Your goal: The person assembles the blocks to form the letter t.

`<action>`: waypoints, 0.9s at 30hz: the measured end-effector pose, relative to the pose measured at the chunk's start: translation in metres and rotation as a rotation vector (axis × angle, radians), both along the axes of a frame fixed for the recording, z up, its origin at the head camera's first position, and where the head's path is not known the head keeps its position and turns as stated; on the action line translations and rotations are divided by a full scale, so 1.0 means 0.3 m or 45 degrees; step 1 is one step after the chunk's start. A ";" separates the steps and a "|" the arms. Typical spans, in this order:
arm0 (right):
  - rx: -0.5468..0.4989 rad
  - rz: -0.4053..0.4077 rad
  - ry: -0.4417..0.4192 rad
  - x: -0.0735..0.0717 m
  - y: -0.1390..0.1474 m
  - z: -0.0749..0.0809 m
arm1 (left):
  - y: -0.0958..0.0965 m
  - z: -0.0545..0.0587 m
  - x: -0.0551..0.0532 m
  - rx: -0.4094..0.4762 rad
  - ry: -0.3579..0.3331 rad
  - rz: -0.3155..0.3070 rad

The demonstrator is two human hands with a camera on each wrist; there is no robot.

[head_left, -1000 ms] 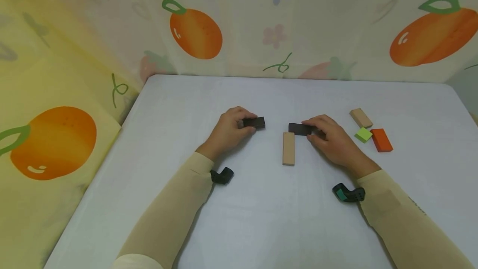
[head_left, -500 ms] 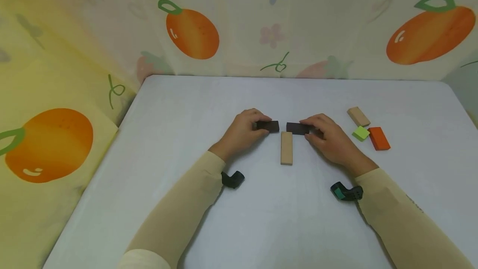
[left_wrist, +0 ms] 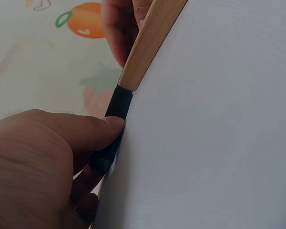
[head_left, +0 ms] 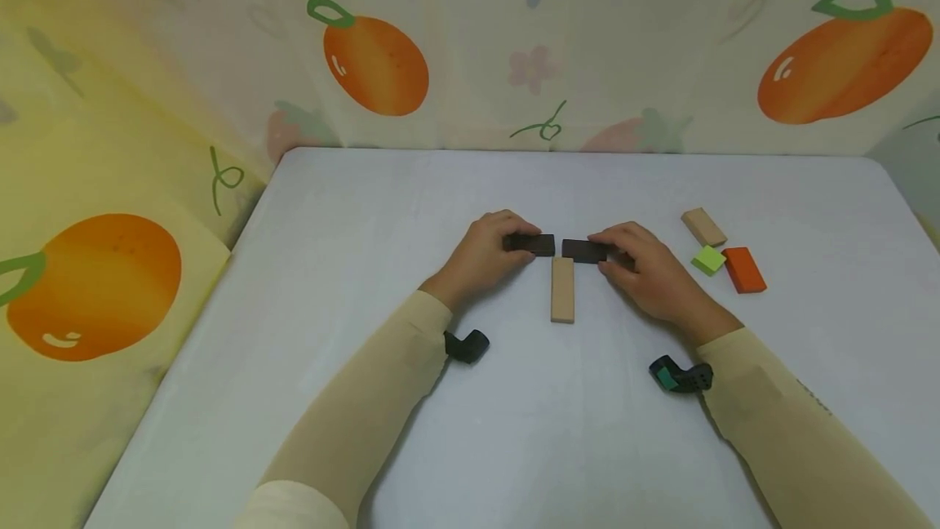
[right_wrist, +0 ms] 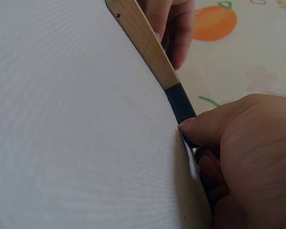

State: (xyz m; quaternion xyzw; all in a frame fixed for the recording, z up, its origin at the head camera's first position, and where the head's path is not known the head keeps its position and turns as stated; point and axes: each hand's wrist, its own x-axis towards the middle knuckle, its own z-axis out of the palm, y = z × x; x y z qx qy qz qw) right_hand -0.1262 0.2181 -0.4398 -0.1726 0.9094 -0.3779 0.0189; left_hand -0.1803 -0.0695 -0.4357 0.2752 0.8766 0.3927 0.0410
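My left hand [head_left: 488, 255] pinches a black block [head_left: 539, 245] between thumb and fingers, low over the white table. In the left wrist view the thumb presses the near face of that black block [left_wrist: 118, 102]. Opposite it, my right hand [head_left: 648, 272] pinches a second black block [head_left: 582, 251], seen in the right wrist view as a dark block [right_wrist: 180, 102] under the thumb. A narrow gap parts the two black blocks in the head view. A plain wooden block [head_left: 562, 291] lies lengthwise toward me, its far end at the gap.
Right of my right hand lie a wooden block [head_left: 703, 227], a small lime-green block [head_left: 708, 260] and an orange-red block [head_left: 745, 270], close together. The white table [head_left: 411, 186] ends at a fruit-patterned cloth [head_left: 470, 39] behind and at the left.
My left hand has slid its black block to the right, narrowing the gap to the other black block. The right hand stays nearly still; the head view has shifted slightly.
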 end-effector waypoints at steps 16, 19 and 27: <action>-0.011 -0.001 -0.010 0.002 -0.004 0.003 | 0.020 -0.002 0.001 -0.026 -0.011 -0.019; -0.019 0.002 -0.004 0.001 -0.002 0.002 | 0.022 -0.002 0.003 -0.027 -0.003 -0.022; -0.029 0.010 0.006 -0.002 0.000 0.002 | 0.024 0.003 0.004 -0.031 0.012 -0.037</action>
